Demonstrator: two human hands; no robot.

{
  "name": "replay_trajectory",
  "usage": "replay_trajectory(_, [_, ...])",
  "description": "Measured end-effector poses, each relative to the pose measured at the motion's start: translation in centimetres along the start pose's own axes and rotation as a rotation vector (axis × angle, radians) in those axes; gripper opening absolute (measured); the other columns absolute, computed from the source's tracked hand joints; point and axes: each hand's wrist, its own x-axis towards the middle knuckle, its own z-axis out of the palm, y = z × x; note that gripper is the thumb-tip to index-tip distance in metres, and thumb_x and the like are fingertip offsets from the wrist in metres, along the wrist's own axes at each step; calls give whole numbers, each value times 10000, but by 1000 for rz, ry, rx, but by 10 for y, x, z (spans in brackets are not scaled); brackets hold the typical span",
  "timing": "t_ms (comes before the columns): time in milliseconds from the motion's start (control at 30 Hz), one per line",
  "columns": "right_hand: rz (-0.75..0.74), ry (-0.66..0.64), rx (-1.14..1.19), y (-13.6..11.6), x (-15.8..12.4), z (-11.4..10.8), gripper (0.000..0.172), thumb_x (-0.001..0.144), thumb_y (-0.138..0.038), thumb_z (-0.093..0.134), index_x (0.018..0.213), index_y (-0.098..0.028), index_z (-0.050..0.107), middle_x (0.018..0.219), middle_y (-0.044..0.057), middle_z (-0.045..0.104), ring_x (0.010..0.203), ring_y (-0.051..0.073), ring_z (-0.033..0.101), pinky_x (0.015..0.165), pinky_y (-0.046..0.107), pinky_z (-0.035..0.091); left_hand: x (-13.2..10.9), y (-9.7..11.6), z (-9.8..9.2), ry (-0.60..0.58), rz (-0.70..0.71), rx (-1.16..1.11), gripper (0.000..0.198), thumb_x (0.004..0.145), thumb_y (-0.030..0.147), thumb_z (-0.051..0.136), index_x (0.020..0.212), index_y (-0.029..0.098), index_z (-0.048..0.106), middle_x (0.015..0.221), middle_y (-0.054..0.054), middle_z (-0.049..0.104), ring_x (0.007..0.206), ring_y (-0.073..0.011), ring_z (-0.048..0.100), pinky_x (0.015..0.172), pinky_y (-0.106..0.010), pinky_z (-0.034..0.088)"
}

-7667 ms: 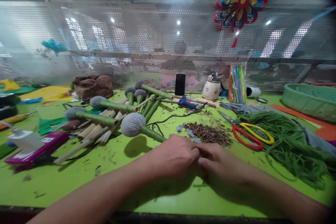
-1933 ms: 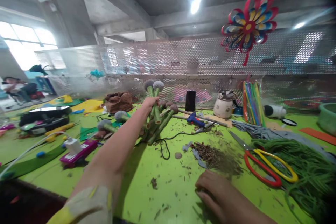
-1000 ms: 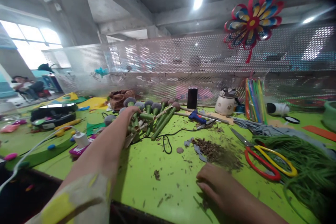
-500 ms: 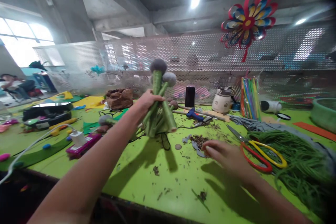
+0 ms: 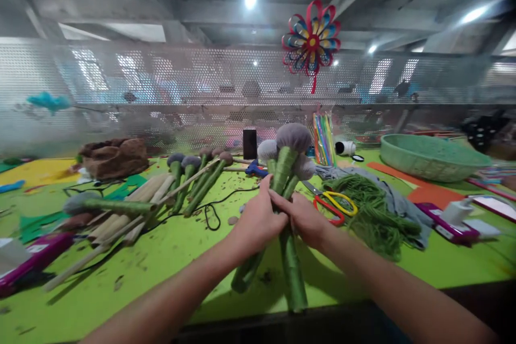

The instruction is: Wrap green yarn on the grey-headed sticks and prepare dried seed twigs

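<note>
My left hand (image 5: 260, 217) and my right hand (image 5: 308, 217) are both closed around a small bunch of green-wrapped sticks with round grey cloth heads (image 5: 293, 137), like padded mallets. The heads point up, and the green handles (image 5: 293, 274) cross and spread below my hands, just over the front of the table. Left of my hands, several more green-wrapped mallets (image 5: 205, 185) lie with grey and brownish heads. Bare wooden sticks (image 5: 149, 191) are heaped beside them, one green mallet (image 5: 116, 204) lying across.
Scissors (image 5: 332, 207) with red and yellow handles lie right of my hands, beside green cord (image 5: 371, 204) and grey cloth (image 5: 403, 212). Farther back are a green basin (image 5: 431, 158), a blue glue gun (image 5: 256, 169), a dark phone (image 5: 249, 143) and a brown cloth bag (image 5: 115, 158).
The bunch has come nearer and lower, and my right hand has joined my left on it. Mallets and sticks behind now show on the left. The view has turned right.
</note>
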Motion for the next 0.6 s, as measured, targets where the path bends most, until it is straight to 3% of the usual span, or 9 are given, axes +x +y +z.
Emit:
replay_trajectory(133, [35, 73, 185, -3, -4, 13, 295, 700, -377, 721, 851, -138, 635, 668, 2, 634, 605, 127, 581, 595, 241, 461, -10, 3, 6, 37, 63, -15, 680, 705, 160, 549, 1354, 173, 344, 1113, -105, 629, 1020, -271, 586, 909, -390, 419])
replay_trajectory(267, [11, 116, 177, 1, -4, 14, 258, 660, -299, 744, 815, -126, 633, 666, 5, 638, 592, 126, 587, 569, 231, 464, -15, 1, 3, 13, 41, -186, 725, 708, 160, 589, 1380, 184, 319, 1273, -98, 546, 1148, -249, 514, 1010, -369, 349])
replay_trajectory(433, [26, 79, 196, 10, 2, 9, 244, 650, -280, 727, 812, -128, 625, 646, 10, 653, 544, 139, 599, 549, 262, 499, -26, -3, -10, -83, -211, -656, 737, 766, 272, 606, 1403, 175, 249, 1262, -127, 565, 1140, -247, 540, 984, -383, 387])
replay_trajectory(500, [64, 99, 194, 11, 4, 7, 231, 639, -284, 727, 759, -124, 613, 586, 3, 633, 491, 131, 581, 502, 251, 493, -32, -4, -15, -71, -335, -812, 693, 798, 311, 582, 1396, 204, 249, 1205, -117, 607, 1052, -237, 600, 925, -381, 433])
replay_trajectory(600, [130, 130, 188, 13, 6, 7, 230, 633, -293, 725, 715, -120, 598, 533, 2, 617, 441, 122, 563, 457, 242, 488, -42, -5, -16, -28, -407, -911, 659, 807, 302, 580, 1379, 229, 261, 1123, -95, 652, 957, -214, 643, 866, -357, 465])
